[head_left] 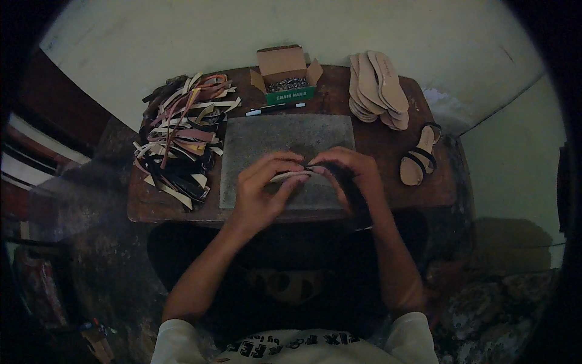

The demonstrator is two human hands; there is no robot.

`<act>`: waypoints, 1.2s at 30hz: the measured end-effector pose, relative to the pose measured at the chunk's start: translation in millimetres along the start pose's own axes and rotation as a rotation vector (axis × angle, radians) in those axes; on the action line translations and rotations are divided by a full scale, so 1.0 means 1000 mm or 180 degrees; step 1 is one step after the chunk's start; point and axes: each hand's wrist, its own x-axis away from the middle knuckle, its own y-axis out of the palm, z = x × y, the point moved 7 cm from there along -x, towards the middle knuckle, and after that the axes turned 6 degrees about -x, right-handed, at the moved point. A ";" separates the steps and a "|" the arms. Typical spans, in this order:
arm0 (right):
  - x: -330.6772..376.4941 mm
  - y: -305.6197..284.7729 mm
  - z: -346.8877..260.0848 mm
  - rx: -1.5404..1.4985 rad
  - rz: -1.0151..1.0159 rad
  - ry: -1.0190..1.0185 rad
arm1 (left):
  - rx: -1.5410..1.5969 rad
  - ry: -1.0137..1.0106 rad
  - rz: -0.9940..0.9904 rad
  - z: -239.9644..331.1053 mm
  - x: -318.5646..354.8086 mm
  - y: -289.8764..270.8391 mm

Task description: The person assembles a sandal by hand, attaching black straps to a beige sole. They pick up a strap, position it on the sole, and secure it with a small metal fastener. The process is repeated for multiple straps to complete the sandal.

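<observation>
Over a grey stone slab (267, 139) on a small wooden table (388, 145), both my hands meet on a thin strap. My left hand (260, 188) pinches the pale, tan end of the strap (290, 176). My right hand (351, 176) grips its dark end, and a black strip runs down under that palm. The strap sits just above the slab's near half.
A heap of several leather straps (182, 139) in tan, pink and black covers the table's left side. At the back stand an open cardboard box of small metal nails (285, 82) and a pen (276, 109). A stack of insoles (379, 88) and one sandal (419, 156) lie right.
</observation>
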 end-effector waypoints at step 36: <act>-0.009 0.011 -0.029 0.0740 0.0333 -0.0579 | 0.0696 -0.1627 0.0063 -0.052 0.016 0.008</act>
